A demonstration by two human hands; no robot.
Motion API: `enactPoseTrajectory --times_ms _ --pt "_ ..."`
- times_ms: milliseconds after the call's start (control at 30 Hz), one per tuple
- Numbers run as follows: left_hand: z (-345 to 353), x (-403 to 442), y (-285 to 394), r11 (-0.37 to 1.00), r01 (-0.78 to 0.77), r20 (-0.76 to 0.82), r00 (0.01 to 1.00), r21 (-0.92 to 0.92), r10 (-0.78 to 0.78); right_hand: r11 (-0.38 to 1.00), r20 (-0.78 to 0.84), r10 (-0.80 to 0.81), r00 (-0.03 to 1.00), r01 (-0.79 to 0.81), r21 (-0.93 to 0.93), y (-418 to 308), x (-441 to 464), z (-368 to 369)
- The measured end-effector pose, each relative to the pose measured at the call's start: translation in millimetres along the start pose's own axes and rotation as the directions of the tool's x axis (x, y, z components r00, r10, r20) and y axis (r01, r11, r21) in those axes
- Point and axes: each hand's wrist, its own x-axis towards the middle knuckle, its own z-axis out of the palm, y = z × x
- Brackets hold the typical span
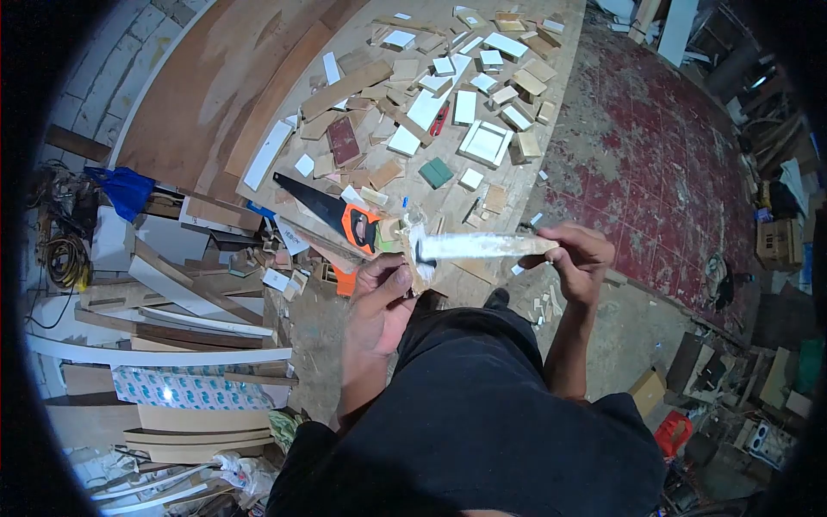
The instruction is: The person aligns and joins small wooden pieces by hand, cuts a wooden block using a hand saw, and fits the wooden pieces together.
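Wood scraps [366, 79] cover much of the pale counter [448, 207] at upper centre, with an orange-handled saw [319, 207] near its lower left edge. A dirty red floor [637, 164] fills the upper right; planks [185, 289] are piled at left. Just below centre, the left hand [383, 297] is curled around a white-smeared wooden block [424, 274]. The right hand [583, 258] pinches the right end of a whitened strip [482, 246], its left end at the block. Print on the cardboard box [778, 243] at far right is too small to read.
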Motion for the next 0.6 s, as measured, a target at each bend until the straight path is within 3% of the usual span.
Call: enactPoseTrajectory --times_ms 133,200,300,433,533,600 --pt "-16 1 1 0.999 -0.007 -0.007 1.000 0.049 0.008 0.977 0.123 0.113 0.986 -0.133 0.168 10 -10 -3" --pt "-12 1 8 0.984 0.163 0.071 0.985 -0.071 -0.158 0.942 0.093 0.119 0.989 -0.142 0.303 17 -13 -5" --pt "-7 3 1 0.979 0.172 0.139 0.978 -0.112 -0.156 0.912 -0.064 0.173 0.983 -0.135 0.387 27 -14 2" --pt "-4 0 -2 0.963 0.225 0.164 0.966 -0.146 -0.201 0.931 0.069 0.180 0.981 -0.193 0.310 24 -8 1" --pt "-2 -3 -3 0.978 0.144 0.023 0.990 -0.151 -0.143 0.935 0.162 0.162 0.973 -0.204 0.289 24 -11 -7" --pt "-11 -2 -2 0.959 0.229 0.064 0.973 -0.164 -0.221 0.932 0.166 0.172 0.971 -0.215 0.291 27 -14 -12"
